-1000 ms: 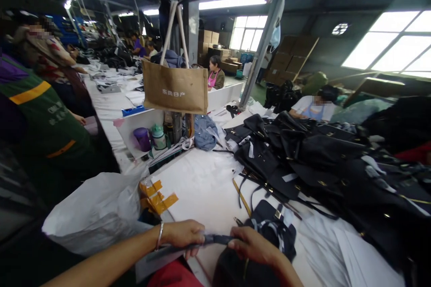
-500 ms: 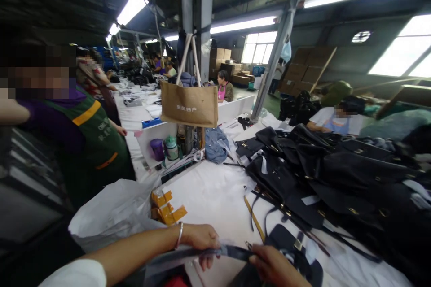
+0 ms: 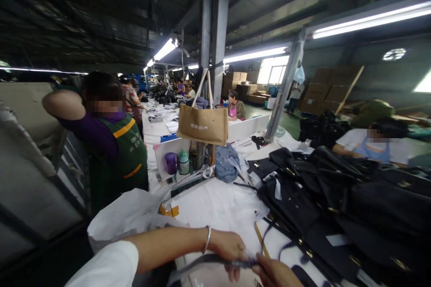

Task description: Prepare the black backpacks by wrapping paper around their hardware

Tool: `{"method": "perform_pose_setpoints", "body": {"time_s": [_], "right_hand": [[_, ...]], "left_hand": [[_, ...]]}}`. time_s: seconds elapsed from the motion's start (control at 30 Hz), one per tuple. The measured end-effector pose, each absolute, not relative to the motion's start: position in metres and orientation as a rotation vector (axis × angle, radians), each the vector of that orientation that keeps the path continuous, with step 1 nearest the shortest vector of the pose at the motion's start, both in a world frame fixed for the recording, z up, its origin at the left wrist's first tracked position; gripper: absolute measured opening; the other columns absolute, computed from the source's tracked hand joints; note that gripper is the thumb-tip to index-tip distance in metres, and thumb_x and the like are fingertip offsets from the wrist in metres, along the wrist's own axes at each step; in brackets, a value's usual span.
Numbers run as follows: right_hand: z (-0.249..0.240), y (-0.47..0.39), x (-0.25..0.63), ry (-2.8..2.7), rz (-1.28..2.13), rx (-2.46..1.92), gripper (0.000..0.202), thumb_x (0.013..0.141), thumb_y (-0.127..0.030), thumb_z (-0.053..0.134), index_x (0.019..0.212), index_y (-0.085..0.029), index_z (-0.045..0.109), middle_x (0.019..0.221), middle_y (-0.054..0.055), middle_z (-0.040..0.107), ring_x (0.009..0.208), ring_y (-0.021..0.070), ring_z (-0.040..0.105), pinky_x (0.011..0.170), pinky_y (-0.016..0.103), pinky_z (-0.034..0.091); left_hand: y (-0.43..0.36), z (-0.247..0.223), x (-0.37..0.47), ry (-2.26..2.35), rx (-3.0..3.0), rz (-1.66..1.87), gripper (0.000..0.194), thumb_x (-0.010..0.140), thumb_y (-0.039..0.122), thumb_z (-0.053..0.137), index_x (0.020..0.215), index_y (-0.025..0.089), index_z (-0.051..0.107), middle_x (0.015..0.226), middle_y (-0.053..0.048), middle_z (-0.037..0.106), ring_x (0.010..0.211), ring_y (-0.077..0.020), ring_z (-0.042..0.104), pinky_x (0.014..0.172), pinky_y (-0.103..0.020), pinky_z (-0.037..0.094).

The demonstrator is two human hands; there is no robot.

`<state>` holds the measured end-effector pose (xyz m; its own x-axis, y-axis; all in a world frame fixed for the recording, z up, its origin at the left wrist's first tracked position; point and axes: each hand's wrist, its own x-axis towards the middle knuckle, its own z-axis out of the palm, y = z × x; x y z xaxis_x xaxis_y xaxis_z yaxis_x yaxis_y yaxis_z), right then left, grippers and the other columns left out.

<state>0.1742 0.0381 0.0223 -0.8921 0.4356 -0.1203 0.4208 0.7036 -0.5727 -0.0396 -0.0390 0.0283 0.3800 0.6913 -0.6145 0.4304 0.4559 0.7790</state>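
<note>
A dark strap runs across the bottom of the view. My left hand, with a silver bangle on the wrist, is closed around it. Close by on the right, my right hand pinches the same strap. Between the two hands a clear, shiny wrap seems to cover the strap, though it is blurred. Under the strap lies something pale, cut off by the lower edge. Just beyond my right hand are a yellow ruler-like strip and a thin dark strap.
Black bags with gold hardware are heaped on the right of the white table. A white sack stands at the left. A brown tote bag hangs from a post. One co-worker stands left; another sits behind the heap.
My view has swung left and up. My hands are nearer each other on the strap, and the right hand has lost its distance from the left. The co-worker's raised arm has shifted.
</note>
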Motion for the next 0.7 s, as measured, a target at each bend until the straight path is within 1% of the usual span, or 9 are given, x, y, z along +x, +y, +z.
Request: {"method": "perform_pose_setpoints", "body": {"time_s": [0.07, 0.17, 0.2, 0.27, 0.37, 0.4, 0.5, 0.57, 0.7], "right_hand": [[0.035, 0.039, 0.178, -2.889, 1.068, -0.674, 0.03, 0.09, -0.046, 0.04, 0.091, -0.024, 0.061, 0.076, 0.006, 0.069, 0.071, 0.0209, 0.065, 0.065, 0.029, 0.046], [0.049, 0.047, 0.189, -2.784, 1.184, -0.714, 0.029, 0.088, -0.044, 0.048, 0.109, -0.024, 0.053, 0.084, 0.002, 0.068, 0.075, 0.0185, 0.063, 0.069, 0.027, 0.044], [0.05, 0.049, 0.192, -2.754, 1.19, -0.743, 0.029, 0.089, -0.043, 0.048, 0.11, -0.024, 0.051, 0.084, 0.002, 0.068, 0.076, 0.0179, 0.063, 0.069, 0.026, 0.043], [0.05, 0.052, 0.193, -2.745, 1.131, -0.792, 0.025, 0.092, -0.042, 0.043, 0.103, -0.022, 0.052, 0.081, 0.002, 0.067, 0.075, 0.018, 0.062, 0.067, 0.026, 0.042], [0.048, 0.055, 0.188, -2.799, 0.999, -0.774, 0.027, 0.093, -0.043, 0.04, 0.091, -0.02, 0.054, 0.08, 0.005, 0.065, 0.074, 0.0196, 0.061, 0.065, 0.027, 0.04], [0.047, 0.056, 0.188, -2.803, 1.011, -0.741, 0.027, 0.093, -0.044, 0.041, 0.091, -0.021, 0.054, 0.082, 0.005, 0.065, 0.076, 0.0199, 0.061, 0.067, 0.027, 0.04], [0.042, 0.067, 0.2, -2.702, 1.189, -0.691, 0.027, 0.091, -0.046, 0.045, 0.103, -0.023, 0.053, 0.092, 0.004, 0.066, 0.081, 0.0196, 0.061, 0.072, 0.028, 0.042], [0.034, 0.075, 0.214, -2.614, 1.283, -0.72, 0.03, 0.091, -0.048, 0.043, 0.107, -0.023, 0.051, 0.094, 0.003, 0.066, 0.082, 0.0192, 0.061, 0.073, 0.028, 0.043], [0.018, 0.078, 0.227, -2.604, 1.182, -0.818, 0.034, 0.094, -0.05, 0.034, 0.095, -0.022, 0.052, 0.082, 0.004, 0.064, 0.075, 0.0197, 0.06, 0.068, 0.029, 0.041]], "left_hand": [[-0.037, 0.031, -0.036, 1.234, 1.137, 0.243, 0.038, 0.087, 0.038, 0.049, 0.058, 0.014, 0.055, 0.05, -0.002, 0.062, 0.043, -0.0143, 0.061, 0.049, -0.027, 0.051], [-0.031, 0.034, -0.039, 1.232, 1.13, 0.262, 0.038, 0.085, 0.045, 0.052, 0.064, 0.014, 0.056, 0.053, -0.003, 0.064, 0.045, -0.0154, 0.062, 0.047, -0.027, 0.051], [-0.028, 0.035, -0.041, 1.225, 1.129, 0.26, 0.039, 0.084, 0.047, 0.052, 0.064, 0.014, 0.056, 0.053, -0.004, 0.065, 0.045, -0.016, 0.063, 0.047, -0.027, 0.051], [-0.019, 0.038, -0.04, 1.211, 1.129, 0.251, 0.041, 0.085, 0.05, 0.051, 0.065, 0.014, 0.056, 0.053, -0.005, 0.065, 0.045, -0.0165, 0.063, 0.047, -0.028, 0.052], [-0.003, 0.042, -0.03, 1.193, 1.135, 0.221, 0.041, 0.085, 0.05, 0.051, 0.067, 0.014, 0.056, 0.054, -0.005, 0.065, 0.045, -0.0161, 0.063, 0.048, -0.028, 0.052], [0.003, 0.044, -0.027, 1.19, 1.134, 0.204, 0.04, 0.084, 0.05, 0.053, 0.067, 0.014, 0.057, 0.054, -0.005, 0.065, 0.045, -0.0162, 0.063, 0.048, -0.028, 0.052], [0.019, 0.047, -0.021, 1.184, 1.122, 0.152, 0.037, 0.081, 0.05, 0.058, 0.074, 0.014, 0.06, 0.054, -0.004, 0.066, 0.045, -0.0172, 0.063, 0.049, -0.03, 0.053], [0.029, 0.049, -0.018, 1.175, 1.114, 0.125, 0.035, 0.082, 0.049, 0.058, 0.079, 0.014, 0.062, 0.054, -0.004, 0.066, 0.046, -0.0178, 0.064, 0.049, -0.031, 0.053], [0.047, 0.043, -0.002, 1.167, 1.102, 0.072, 0.031, 0.089, 0.039, 0.049, 0.077, 0.013, 0.06, 0.055, -0.006, 0.067, 0.049, -0.0191, 0.066, 0.049, -0.032, 0.055]]}}
